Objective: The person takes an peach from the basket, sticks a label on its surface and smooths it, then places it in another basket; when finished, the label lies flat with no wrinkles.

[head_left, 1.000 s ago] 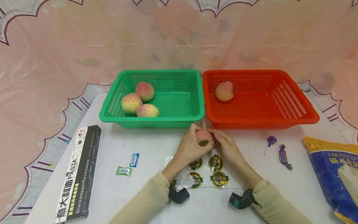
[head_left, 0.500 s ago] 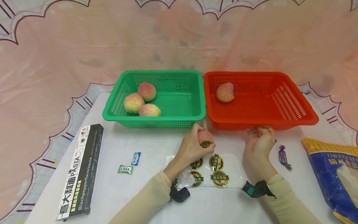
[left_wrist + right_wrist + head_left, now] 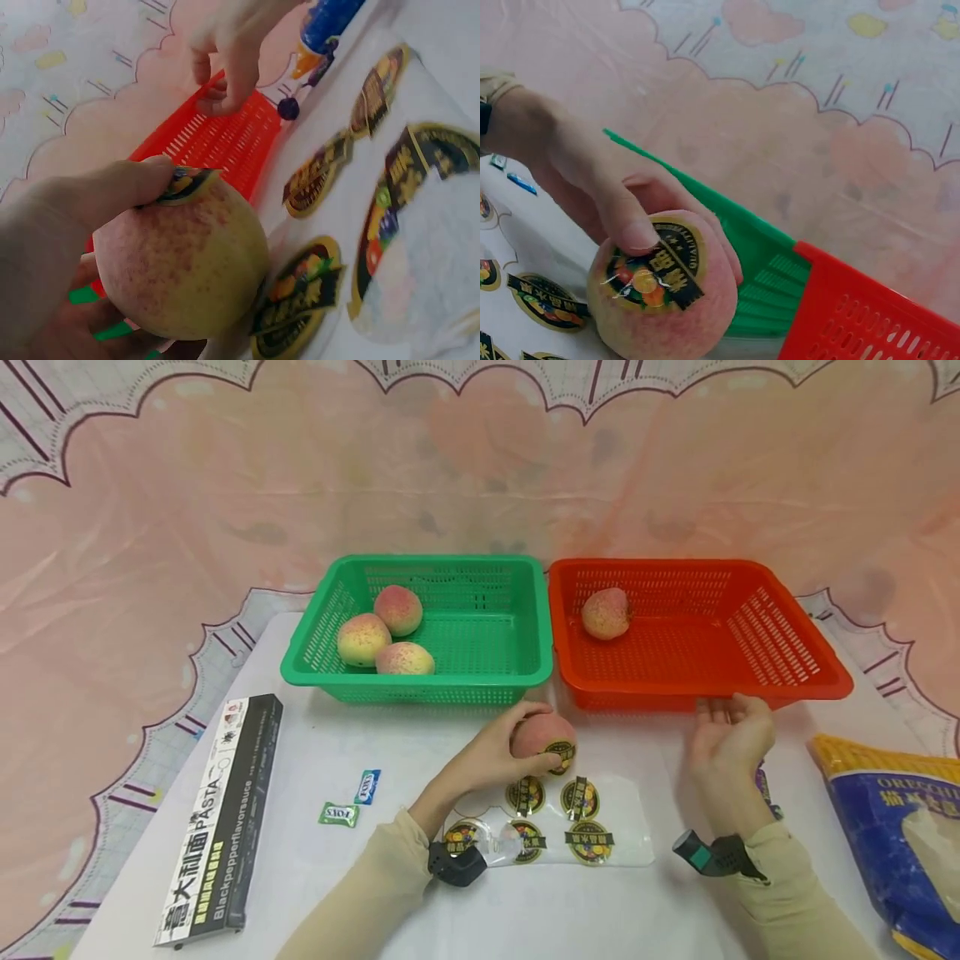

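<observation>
Head view: the left hand grips a peach bearing a round fruit sticker, near the front-left corner of the red plastic basket, while the right hand, relaxed and grasping nothing, is beside that basket's front edge.

A tabletop arranged for handling goods; whether in a home, lab or studio cannot be told. A cartoon-print cloth backs the white surface, with a pasta box left, a bag right.
</observation>
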Tool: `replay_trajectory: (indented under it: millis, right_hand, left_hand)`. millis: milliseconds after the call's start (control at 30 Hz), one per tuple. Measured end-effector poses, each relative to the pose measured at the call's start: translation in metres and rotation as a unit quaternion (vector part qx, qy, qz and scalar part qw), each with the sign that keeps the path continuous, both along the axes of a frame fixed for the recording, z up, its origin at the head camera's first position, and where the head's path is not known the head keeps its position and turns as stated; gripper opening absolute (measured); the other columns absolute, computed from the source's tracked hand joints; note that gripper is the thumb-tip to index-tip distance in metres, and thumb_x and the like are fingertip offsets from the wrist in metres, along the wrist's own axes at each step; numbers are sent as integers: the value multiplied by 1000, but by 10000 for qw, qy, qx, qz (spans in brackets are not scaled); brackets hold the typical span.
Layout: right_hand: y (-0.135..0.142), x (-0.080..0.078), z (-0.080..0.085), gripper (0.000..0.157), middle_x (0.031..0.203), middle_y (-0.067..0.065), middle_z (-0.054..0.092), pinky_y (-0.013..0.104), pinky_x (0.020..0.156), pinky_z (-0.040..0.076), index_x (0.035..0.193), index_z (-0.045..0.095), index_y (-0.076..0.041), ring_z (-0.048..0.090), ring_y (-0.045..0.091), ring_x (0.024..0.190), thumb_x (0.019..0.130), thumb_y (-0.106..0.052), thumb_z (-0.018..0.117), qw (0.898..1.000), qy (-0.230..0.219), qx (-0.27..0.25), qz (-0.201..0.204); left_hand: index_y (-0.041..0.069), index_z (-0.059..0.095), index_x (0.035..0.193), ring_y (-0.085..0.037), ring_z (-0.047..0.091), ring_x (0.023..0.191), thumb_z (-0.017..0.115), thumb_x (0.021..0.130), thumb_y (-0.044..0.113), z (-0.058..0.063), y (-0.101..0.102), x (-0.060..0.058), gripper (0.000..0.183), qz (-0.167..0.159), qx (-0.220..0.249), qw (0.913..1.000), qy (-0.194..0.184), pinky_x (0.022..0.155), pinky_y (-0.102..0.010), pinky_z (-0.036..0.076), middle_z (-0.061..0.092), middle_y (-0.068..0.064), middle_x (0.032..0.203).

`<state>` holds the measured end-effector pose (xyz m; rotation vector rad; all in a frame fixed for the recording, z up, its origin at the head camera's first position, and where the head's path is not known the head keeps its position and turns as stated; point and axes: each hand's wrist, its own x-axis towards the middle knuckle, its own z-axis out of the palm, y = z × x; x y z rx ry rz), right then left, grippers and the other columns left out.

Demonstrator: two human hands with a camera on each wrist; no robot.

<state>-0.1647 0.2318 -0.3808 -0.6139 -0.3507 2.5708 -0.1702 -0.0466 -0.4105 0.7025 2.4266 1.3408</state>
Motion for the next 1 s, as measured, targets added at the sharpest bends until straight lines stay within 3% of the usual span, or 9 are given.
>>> replay_trajectory:
  millis: [133,300,400,500,633,833,933,1000]
  right_hand:
    - [0,-1,1,26,100,5,46,32,76,39,101,40,-11,44,20,91,81,3,50,9997,-67,214,-120]
    - [-2,-2,2,23,92,6,43,33,68,38,91,40,-9,41,20,80,79,5,54,9991,-123,311,-243]
    - [-4,-3,1,20,84,6,42,33,64,36,85,40,-7,39,21,75,79,6,53,9991,-154,274,-297]
    - [-5,-3,0,18,79,7,41,32,62,34,82,39,-6,38,21,73,78,7,52,9989,-177,258,-336]
    - [-6,-4,-1,19,81,6,41,32,64,34,84,40,-6,39,21,76,78,7,52,9989,-180,277,-320]
    - [-6,-5,-2,16,81,7,41,32,60,34,82,40,-6,38,22,74,79,6,50,9991,-142,236,-311]
    - [-7,-4,-1,17,82,6,42,32,61,34,84,40,-7,38,22,75,79,6,51,9992,-133,244,-274]
    - [-7,-3,-1,19,84,6,41,31,62,33,85,39,-7,38,22,77,78,5,52,9993,-126,237,-249]
  left_hand:
    - [38,40,125,-6,51,103,69,68,51,13,4,7,65,-78,112,9999,60,84,-28,45,47,13,120]
    - [34,43,125,-7,47,109,71,73,33,53,15,22,59,-359,831,9959,61,91,-28,43,45,11,124]
    - [27,43,126,-9,47,110,70,75,24,76,23,27,58,-291,1317,9908,82,92,-28,43,45,8,125]
    - [25,40,127,-11,50,108,69,76,21,88,34,26,59,-48,1648,9862,112,88,-26,45,46,6,125]
    - [32,38,129,-14,51,107,68,76,29,89,53,14,61,438,1736,9838,134,82,-24,48,44,7,126]
    - [39,28,133,-12,47,111,64,71,54,74,85,-21,73,1270,1337,9826,213,77,-25,49,39,9,132]
    - [36,23,136,-13,46,112,63,71,56,71,98,-37,79,1538,1284,9794,263,80,-27,49,37,7,134]
    - [38,28,134,-13,48,108,63,72,54,70,105,-46,72,1672,1281,9770,331,78,-26,49,40,5,129]
